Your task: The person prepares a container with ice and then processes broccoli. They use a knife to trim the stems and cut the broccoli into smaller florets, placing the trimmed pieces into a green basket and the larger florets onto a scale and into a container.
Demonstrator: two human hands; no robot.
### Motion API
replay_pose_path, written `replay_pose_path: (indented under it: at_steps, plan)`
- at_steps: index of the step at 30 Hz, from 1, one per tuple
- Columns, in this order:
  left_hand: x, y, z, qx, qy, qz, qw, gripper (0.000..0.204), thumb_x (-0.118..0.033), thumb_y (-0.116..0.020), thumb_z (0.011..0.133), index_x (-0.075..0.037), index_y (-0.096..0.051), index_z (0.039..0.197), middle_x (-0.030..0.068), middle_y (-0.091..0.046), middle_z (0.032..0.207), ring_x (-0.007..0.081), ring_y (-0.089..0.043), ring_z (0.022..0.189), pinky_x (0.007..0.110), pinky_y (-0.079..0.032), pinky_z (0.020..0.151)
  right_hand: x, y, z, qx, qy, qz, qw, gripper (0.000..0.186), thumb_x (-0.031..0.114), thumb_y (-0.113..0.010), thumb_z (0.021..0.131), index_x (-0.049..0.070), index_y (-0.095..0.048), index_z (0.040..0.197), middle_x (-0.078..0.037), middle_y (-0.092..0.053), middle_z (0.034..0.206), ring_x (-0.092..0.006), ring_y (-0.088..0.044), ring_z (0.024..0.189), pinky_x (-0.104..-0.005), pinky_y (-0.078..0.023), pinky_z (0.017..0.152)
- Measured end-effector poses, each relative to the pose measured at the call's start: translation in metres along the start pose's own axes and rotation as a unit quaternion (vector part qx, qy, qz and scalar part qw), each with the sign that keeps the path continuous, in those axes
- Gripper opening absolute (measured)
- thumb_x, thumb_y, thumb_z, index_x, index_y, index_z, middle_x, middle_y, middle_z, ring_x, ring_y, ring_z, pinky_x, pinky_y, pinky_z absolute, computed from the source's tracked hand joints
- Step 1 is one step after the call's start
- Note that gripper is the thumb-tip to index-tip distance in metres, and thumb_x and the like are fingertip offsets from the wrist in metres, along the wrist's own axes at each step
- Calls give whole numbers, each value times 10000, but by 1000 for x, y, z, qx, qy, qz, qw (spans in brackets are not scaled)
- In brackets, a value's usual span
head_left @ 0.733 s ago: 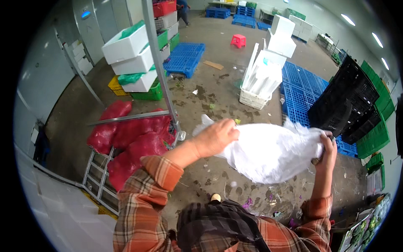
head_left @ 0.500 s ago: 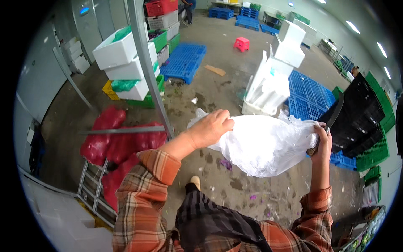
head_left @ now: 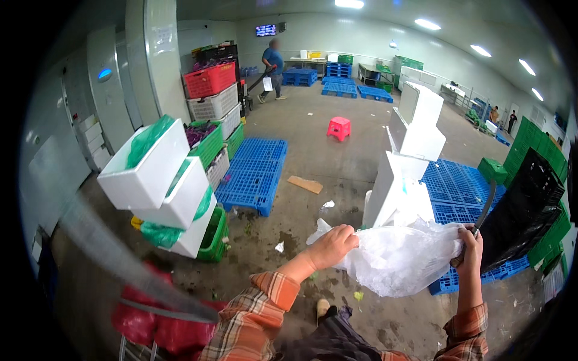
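A thin white translucent plastic bag [head_left: 394,265] is stretched between my hands, crumpled and sagging in the middle. My left hand [head_left: 334,245] is closed on its left end, fingers curled over the plastic. At the other end, my right hand [head_left: 471,248] grips the bag's edge together with a knife. The knife's curved dark blade [head_left: 487,204] points up and away past my fingers, while its handle is mostly hidden in my palm. Whether anything lies inside the bag, I cannot tell.
White foam boxes [head_left: 144,171] are stacked at left beside crates and a blue pallet [head_left: 256,171]. More foam boxes [head_left: 415,132] stand ahead, near a pink stool [head_left: 339,128]. Red sacks [head_left: 159,325] lie lower left beside a blurred metal bar [head_left: 120,253]. A person [head_left: 274,69] stands far off.
My view has tilted up and shows more of the room. I have moved forward, nearer the foam boxes. Both hands keep their hold on the bag, and the knife stays in my right hand.
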State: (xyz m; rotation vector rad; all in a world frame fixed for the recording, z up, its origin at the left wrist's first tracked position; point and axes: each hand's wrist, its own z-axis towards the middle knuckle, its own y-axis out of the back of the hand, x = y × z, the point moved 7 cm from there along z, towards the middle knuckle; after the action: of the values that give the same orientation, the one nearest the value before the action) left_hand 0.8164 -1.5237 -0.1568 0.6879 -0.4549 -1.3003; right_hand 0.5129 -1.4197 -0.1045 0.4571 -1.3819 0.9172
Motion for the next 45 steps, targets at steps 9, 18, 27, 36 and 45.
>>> replay_pose_path:
  at_steps: [9, 18, 27, 36, 45]
  plan:
    - [220, 68, -33, 21, 100, 90, 991, 189, -88, -646, 770, -12, -482, 823, 122, -489, 897, 289, -527, 847, 367, -466, 746, -94, -252, 151, 123, -71, 63, 988, 85, 81, -608, 733, 57, -545, 785, -3, -524, 678, -89, -481, 602, -221, -392, 560]
    - [410, 257, -105, 0, 162, 239, 957, 175, -94, -638, 761, -23, -494, 829, 123, -482, 878, 299, -523, 808, 358, -472, 689, -104, -589, 199, 279, -25, 87, 956, 94, 93, -559, 755, 56, -518, 832, -1, -507, 725, -95, -486, 622, -235, -397, 540]
    - [478, 584, -194, -21, 372, 453, 810, 108, -91, -570, 813, -14, -503, 848, 170, -483, 882, 351, -517, 851, 405, -436, 733, 8, -1013, 73, 488, 37, 199, 849, 190, 126, -567, 832, 9, -542, 980, -49, -562, 786, -126, -544, 617, -265, -441, 491]
    - [485, 685, -378, -48, 547, 517, 657, 227, -91, -634, 780, -44, -532, 978, 161, -523, 1078, 342, -517, 1027, 383, -426, 861, -65, -1142, -16, 624, 192, -7, 757, 352, 282, -616, 835, 28, -571, 1074, -41, -565, 785, -120, -562, 617, -267, -509, 561]
    - [606, 438, -275, -188, 413, 195, 869, 136, -75, -634, 800, -19, -566, 904, 164, -583, 959, 325, -582, 883, 372, -473, 774, -248, -854, 177, 410, -114, -66, 902, 201, 203, -515, 925, 8, -531, 971, -93, -624, 854, -137, -596, 543, -245, -484, 446]
